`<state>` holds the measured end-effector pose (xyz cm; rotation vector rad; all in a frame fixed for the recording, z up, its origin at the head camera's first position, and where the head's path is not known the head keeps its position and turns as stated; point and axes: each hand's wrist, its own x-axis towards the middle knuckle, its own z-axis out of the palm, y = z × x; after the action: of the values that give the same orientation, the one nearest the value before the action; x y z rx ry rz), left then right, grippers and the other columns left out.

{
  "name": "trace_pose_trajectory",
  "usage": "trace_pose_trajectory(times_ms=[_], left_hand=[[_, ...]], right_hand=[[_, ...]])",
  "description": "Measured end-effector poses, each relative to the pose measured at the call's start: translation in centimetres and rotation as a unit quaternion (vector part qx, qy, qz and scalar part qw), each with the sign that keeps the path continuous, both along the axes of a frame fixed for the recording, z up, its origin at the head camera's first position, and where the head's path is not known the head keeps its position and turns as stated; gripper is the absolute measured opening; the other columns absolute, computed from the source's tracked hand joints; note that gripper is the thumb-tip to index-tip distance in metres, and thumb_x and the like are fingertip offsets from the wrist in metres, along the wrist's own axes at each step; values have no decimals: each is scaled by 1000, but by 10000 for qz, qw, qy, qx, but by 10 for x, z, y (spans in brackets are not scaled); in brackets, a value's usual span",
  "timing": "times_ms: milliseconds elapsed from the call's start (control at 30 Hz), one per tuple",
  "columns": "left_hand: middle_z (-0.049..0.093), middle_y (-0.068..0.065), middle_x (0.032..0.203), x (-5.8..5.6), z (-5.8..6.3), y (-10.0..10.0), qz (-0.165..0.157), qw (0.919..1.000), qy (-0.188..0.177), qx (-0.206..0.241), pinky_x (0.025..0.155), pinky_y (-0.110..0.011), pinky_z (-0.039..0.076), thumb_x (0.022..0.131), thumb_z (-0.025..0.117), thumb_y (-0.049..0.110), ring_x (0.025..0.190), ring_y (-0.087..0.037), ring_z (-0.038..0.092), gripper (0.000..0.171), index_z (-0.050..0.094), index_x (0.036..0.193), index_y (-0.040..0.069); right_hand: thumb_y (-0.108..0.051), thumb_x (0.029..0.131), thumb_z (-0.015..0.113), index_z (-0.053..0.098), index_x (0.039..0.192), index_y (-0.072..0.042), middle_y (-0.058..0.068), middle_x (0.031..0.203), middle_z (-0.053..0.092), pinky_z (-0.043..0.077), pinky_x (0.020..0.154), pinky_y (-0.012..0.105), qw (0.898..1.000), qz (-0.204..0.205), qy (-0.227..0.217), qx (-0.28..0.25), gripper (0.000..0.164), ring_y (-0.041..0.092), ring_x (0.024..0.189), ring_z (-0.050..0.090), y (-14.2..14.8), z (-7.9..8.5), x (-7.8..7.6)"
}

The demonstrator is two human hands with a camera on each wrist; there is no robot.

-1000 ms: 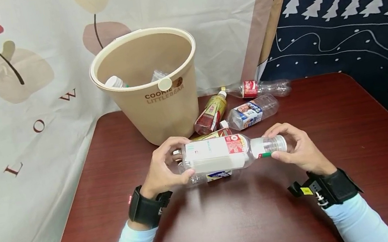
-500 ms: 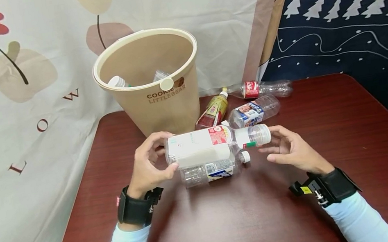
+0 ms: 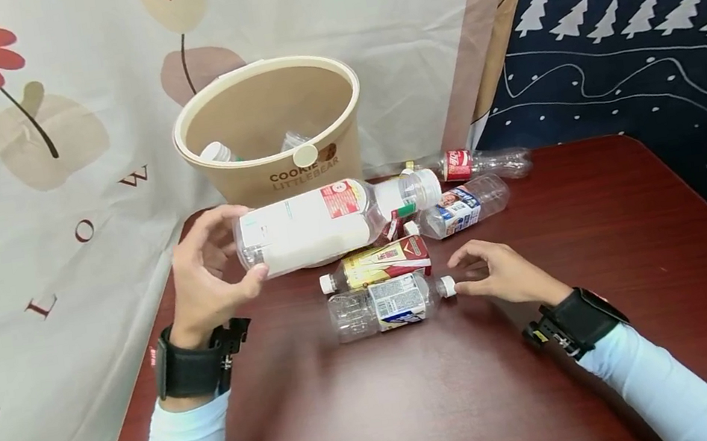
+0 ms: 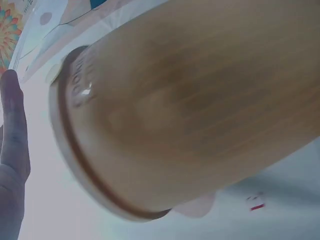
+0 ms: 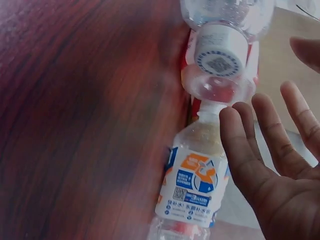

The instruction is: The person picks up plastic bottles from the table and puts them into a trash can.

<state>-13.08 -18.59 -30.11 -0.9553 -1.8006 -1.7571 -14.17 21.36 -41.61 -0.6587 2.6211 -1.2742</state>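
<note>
My left hand (image 3: 207,279) grips the base end of a clear plastic bottle (image 3: 310,228) with a white and red label. It holds the bottle sideways in front of the bucket (image 3: 312,169), its white cap pointing right. Thumb and fingers span the base. My right hand (image 3: 507,276) is relaxed, fingertips right at the white cap (image 3: 448,286) of a clear bottle (image 3: 399,304) lying on the table. In the right wrist view its fingers (image 5: 267,125) are extended beside that cap (image 5: 220,50). The left wrist view shows part of my left hand (image 4: 14,145) and the blurred bucket (image 4: 190,110).
Behind the nearest bottle lies a yellow and red labelled bottle (image 3: 386,261). Farther back are a blue-labelled bottle (image 3: 463,206) and a red-labelled one (image 3: 488,162). Bottles show inside the bucket. A printed cloth (image 3: 408,32) hangs behind the table (image 3: 407,409).
My right hand has let go of the held bottle's neck and moved down to the cap of the lying bottle. My left hand has carried its bottle left and up towards the bucket.
</note>
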Motion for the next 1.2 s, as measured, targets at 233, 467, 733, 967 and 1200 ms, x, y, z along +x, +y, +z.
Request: trace_pose_trajectory(times_ms=[233, 467, 733, 967, 1200], left_hand=[[65, -10, 110, -8, 33, -3, 441, 9982, 390, 63, 79, -23, 58, 56, 67, -11, 92, -19, 64, 61, 58, 116, -13], [66, -9, 107, -23, 74, -9, 1273, 9912, 314, 178, 70, -19, 58, 60, 69, -9, 88, -22, 64, 54, 65, 112, 0], [64, 5, 97, -47, 110, -19, 3133, 9464, -114, -776, 65, -8, 53, 65, 77, 12, 79, -8, 65, 46, 68, 110, 15], [60, 15, 87, -65, 122, -31, 3810, 9151, -390, -1264, 64, -12, 47, 68, 75, 27, 75, -1, 61, 36, 67, 104, 27], [59, 17, 85, -81, 119, -28, 3942, 9007, -363, -1789, 63, -15, 41, 67, 74, 33, 70, 4, 56, 33, 67, 98, 26]], right_hand=[[-8, 81, 79, 60, 109, -2, 15, 111, 65, 59, 85, 38, 10000, 74, 2, 49, 34, 30, 103, 66, -10, -8, -3], [-7, 80, 78, 61, 105, -7, 13, 112, 65, 58, 84, 38, 9994, 95, 147, 288, 30, 29, 104, 66, -19, -15, -3], [-6, 79, 77, 62, 104, -11, 6, 100, 63, 44, 68, 25, 9978, 57, 153, 646, 29, 15, 80, 52, -23, -17, 1], [-7, 80, 75, 63, 100, -14, 5, 100, 64, 46, 71, 25, 9990, -135, 63, 428, 24, 15, 84, 54, -22, -17, 3], [-3, 81, 71, 60, 100, -12, 6, 97, 59, 46, 71, 24, 9976, -109, -355, -578, 24, 19, 86, 54, -14, -14, 10]])
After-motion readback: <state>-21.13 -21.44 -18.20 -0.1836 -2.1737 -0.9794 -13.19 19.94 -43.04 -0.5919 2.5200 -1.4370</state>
